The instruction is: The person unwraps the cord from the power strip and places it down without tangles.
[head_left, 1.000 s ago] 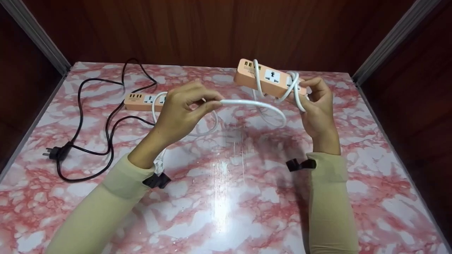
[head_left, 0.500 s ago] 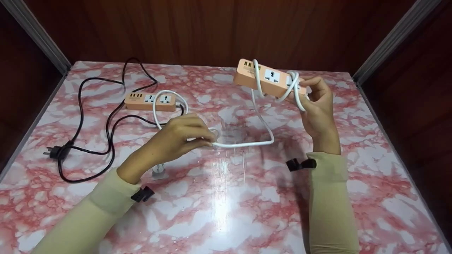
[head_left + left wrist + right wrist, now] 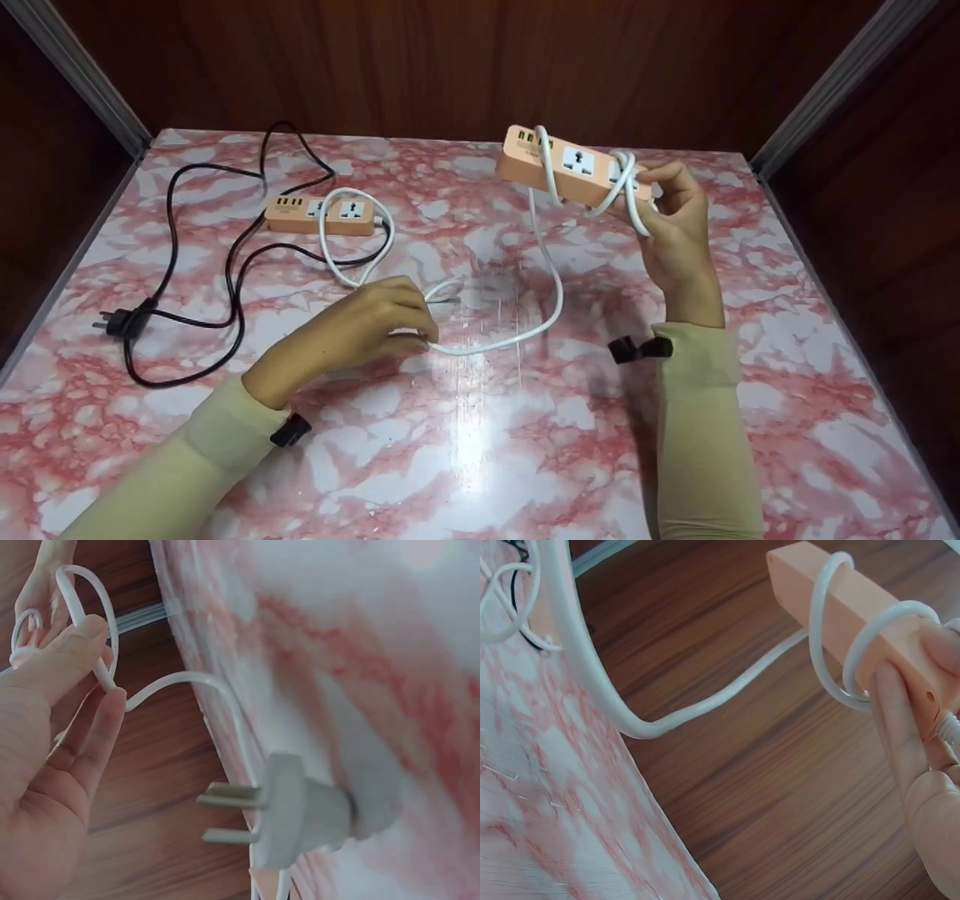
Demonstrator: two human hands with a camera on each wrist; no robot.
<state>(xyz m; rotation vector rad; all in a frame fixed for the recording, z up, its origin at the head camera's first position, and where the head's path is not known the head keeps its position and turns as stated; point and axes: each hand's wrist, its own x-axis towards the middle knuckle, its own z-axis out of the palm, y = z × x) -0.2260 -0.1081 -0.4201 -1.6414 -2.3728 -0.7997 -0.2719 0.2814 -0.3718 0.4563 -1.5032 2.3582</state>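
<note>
My right hand (image 3: pixel 675 232) grips one end of an orange power strip (image 3: pixel 529 166), held up above the table and tilted. Loops of its white cord (image 3: pixel 553 285) are wound around the strip, seen also from its underside in the right wrist view. From the strip the cord sags down to my left hand (image 3: pixel 367 322), which pinches it between thumb and fingertips low over the table. Past that hand the cord runs on in loose loops. In the left wrist view a white three-pin plug (image 3: pixel 289 810) shows below the hand; in the head view the left hand hides it.
A second orange power strip (image 3: pixel 300 221) lies at the back left, with a white cord loop across it. Its black cord (image 3: pixel 172 255) spreads over the left side, ending in a black plug (image 3: pixel 124 322). Dark wooden panels (image 3: pixel 420 67) wall the marbled table (image 3: pixel 817 420).
My left hand has moved down and slightly left, toward me, drawing the white cord into a longer hanging curve. The right hand and its power strip have stayed in place.
</note>
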